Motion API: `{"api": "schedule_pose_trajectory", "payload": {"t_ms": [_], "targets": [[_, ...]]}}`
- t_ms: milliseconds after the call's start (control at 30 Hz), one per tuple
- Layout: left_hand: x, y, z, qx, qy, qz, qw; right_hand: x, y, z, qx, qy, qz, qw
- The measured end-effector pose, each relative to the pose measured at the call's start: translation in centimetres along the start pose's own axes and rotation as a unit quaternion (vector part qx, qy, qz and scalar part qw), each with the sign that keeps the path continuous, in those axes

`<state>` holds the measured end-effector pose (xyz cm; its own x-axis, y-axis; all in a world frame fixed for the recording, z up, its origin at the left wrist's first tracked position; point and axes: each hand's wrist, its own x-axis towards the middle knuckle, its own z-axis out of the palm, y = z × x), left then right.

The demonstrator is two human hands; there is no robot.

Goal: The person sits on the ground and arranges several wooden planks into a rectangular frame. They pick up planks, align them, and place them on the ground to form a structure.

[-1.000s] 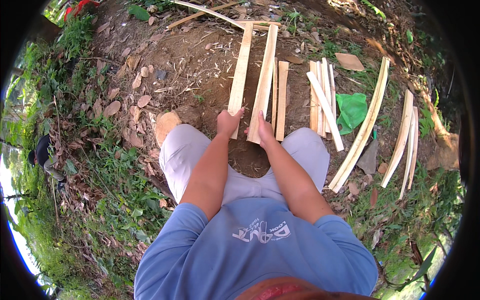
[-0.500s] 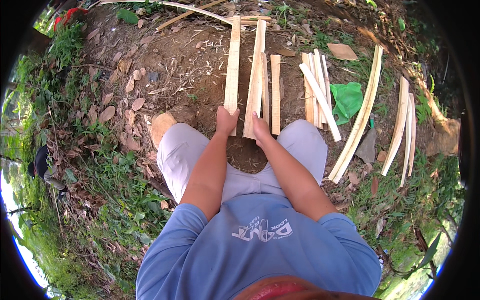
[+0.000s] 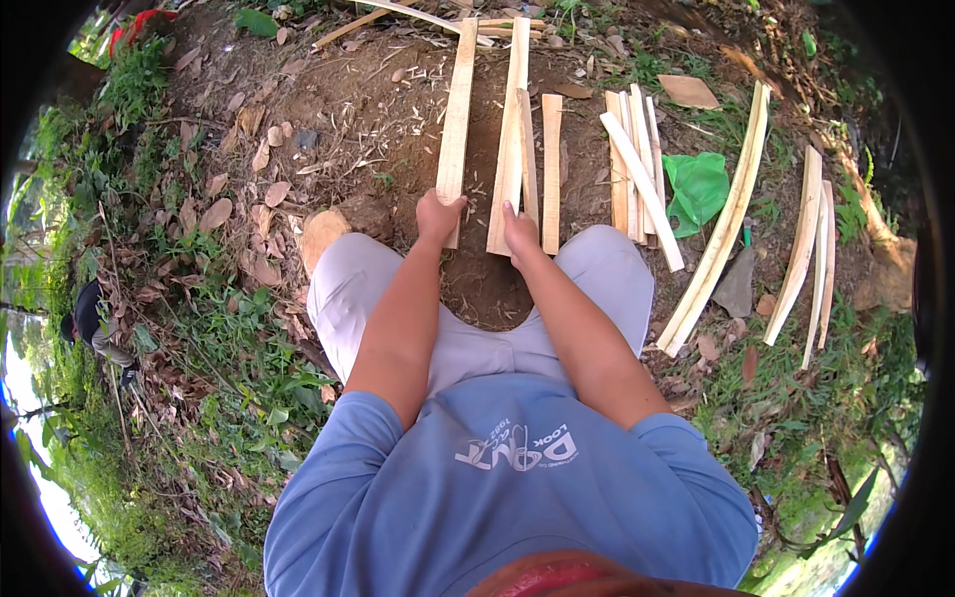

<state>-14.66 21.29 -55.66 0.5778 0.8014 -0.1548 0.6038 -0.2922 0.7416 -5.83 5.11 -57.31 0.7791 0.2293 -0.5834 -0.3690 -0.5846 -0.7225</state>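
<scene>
My left hand (image 3: 439,217) is closed round the near end of a long pale wooden slat (image 3: 458,119) that points away from me. Beside it, to the right, a second slat (image 3: 511,119) is gripped near its lower end by my right hand (image 3: 519,233), thumb on top. The two slats lie roughly side by side, apart at their near ends. Just right of the second one are a shorter slat (image 3: 528,164) that leans against it and another short slat (image 3: 551,174) lying separately.
A bundle of thin strips (image 3: 637,169) lies to the right, beside a green plastic bag (image 3: 696,189). Farther right are a long curved strip (image 3: 726,234), a grey stone (image 3: 734,284) and several more strips (image 3: 796,249). A cut log (image 3: 324,237) stands by my left knee. Another person (image 3: 90,318) is at far left.
Both slats have shifted slightly away from me along with my hands. The left slat now tilts a little more, its near end farther left. Both holds continue.
</scene>
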Motion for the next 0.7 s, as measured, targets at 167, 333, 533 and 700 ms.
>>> {"api": "schedule_pose_trajectory", "payload": {"t_ms": [167, 333, 533, 700], "targets": [[0.6, 0.2, -0.5, -0.041, -0.009, 0.014, 0.999, -0.1, -1.7, 1.1, 0.077, -0.004, 0.019, 0.997], [3.3, -1.9, -0.5, 0.008, 0.012, 0.036, 0.999, 0.2, -2.2, 0.6, 0.02, 0.018, 0.012, 1.0], [3.2, -2.1, 0.7, 0.059, 0.001, 0.001, 0.998, -1.1, -3.6, -3.7, -0.047, -0.113, 0.034, 0.992], [1.6, 0.7, -0.7, 0.136, 0.091, 0.054, 0.985, -0.3, -6.1, -8.5, -0.315, -0.162, -0.107, 0.929]]}}
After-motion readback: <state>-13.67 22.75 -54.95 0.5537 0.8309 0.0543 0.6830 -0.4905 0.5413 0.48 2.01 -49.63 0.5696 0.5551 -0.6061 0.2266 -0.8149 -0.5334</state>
